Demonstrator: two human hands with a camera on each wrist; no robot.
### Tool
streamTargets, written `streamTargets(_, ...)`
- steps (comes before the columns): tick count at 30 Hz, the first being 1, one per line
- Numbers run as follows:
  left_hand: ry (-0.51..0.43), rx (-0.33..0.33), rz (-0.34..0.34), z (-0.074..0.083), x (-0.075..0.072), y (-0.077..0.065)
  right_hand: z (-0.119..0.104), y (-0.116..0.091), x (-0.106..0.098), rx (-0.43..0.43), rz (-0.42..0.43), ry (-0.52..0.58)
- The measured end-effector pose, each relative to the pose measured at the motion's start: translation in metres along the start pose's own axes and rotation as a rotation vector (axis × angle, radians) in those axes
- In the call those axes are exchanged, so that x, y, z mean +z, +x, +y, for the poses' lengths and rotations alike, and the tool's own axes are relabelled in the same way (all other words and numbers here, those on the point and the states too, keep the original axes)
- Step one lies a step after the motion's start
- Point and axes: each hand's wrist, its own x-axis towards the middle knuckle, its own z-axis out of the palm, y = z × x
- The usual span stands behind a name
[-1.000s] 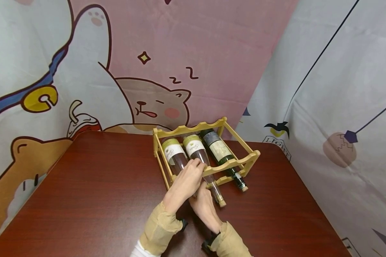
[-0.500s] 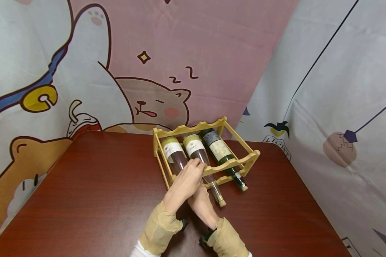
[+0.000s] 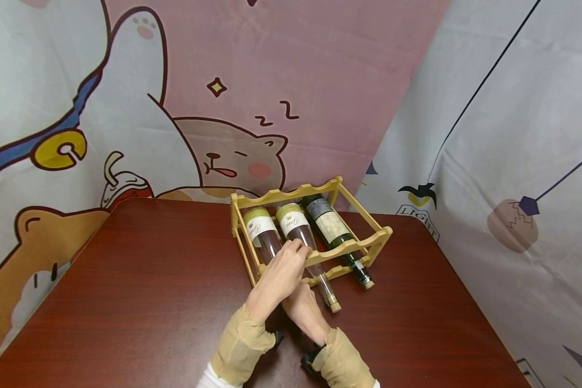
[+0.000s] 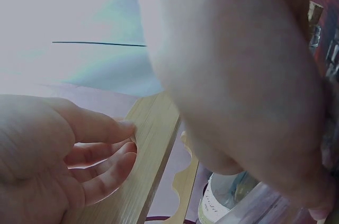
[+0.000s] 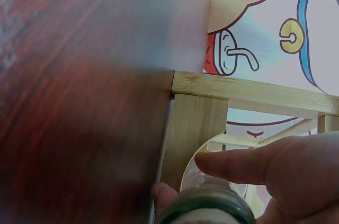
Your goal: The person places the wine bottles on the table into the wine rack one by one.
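Note:
A light wooden wine rack (image 3: 354, 246) holds three corked bottles lying with their necks toward me. My left hand (image 3: 280, 275) grips the front top rail; in the left wrist view its thumb and fingers (image 4: 108, 179) pinch the rail's edge. Below and partly behind it, my right hand (image 3: 306, 313) holds the neck of the left bottle (image 3: 260, 229). That bottle's mouth (image 5: 209, 207) shows in the right wrist view, thumb and finger around the neck in front of the rack's lower scalloped bar (image 5: 193, 128). In the head view this neck is hidden by my hands.
A matching pale-labelled bottle (image 3: 293, 220) lies in the middle slot and a dark green one (image 3: 331, 222) on the right, both necks poking past the front rail. The rack stands on a reddish-brown table (image 3: 150, 291) near the back cloth (image 3: 320, 108) with cartoon prints.
The right hand has shifted slightly down and left under the left wrist. The left hand and rack look the same.

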Motion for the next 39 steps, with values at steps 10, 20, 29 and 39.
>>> streamTargets(10,0.002,0.001,-0.007,0.001,-0.001,0.0,0.002,-0.001,-0.004,0.045,-0.058,0.025)
streamTargets(20,0.008,0.007,-0.004,0.0,-0.001,-0.001,0.001,-0.007,-0.009,0.161,-0.09,-0.138)
streamTargets(29,-0.011,-0.011,-0.015,0.002,-0.003,-0.003,-0.002,-0.015,-0.016,0.18,-0.117,-0.166)
streamTargets(39,-0.012,-0.009,-0.017,0.002,-0.003,-0.002,0.002,-0.017,-0.015,0.079,-0.089,-0.137)
